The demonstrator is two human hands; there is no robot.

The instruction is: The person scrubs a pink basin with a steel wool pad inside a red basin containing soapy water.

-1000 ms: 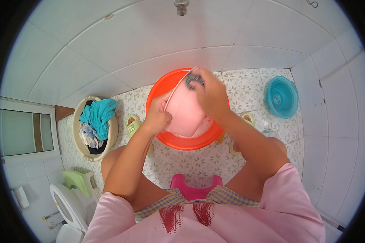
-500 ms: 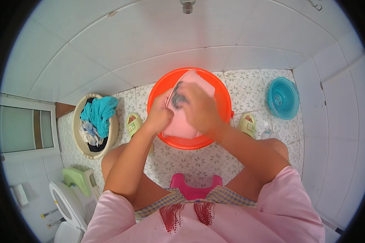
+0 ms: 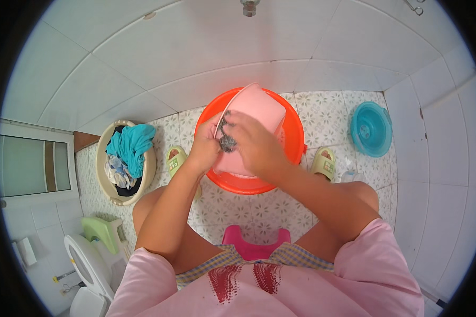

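Observation:
A pink plastic basin (image 3: pixel 261 108) is tilted on its side over a larger orange basin (image 3: pixel 296 113), which stands on the floor. My left hand (image 3: pixel 203 145) is closed on the pink basin's rim at its left side. In my right hand (image 3: pixel 254 140) is a dark steel wool scrubber (image 3: pixel 228 138), pressed against the pink basin's outer wall near that rim. The palm side of my right hand is hidden.
A beige laundry basket (image 3: pixel 101 171) with teal, white and dark clothes stands left. On the right is a blue basin (image 3: pixel 357 127). A pink stool (image 3: pixel 248 249) is beneath me; a tap (image 3: pixel 249 8) juts from the tiled wall. A toilet (image 3: pixel 84 261) is lower left.
The pink basin has turned slightly and leans more to the right. My right hand and the scrubber have moved down and left along its wall toward the rim.

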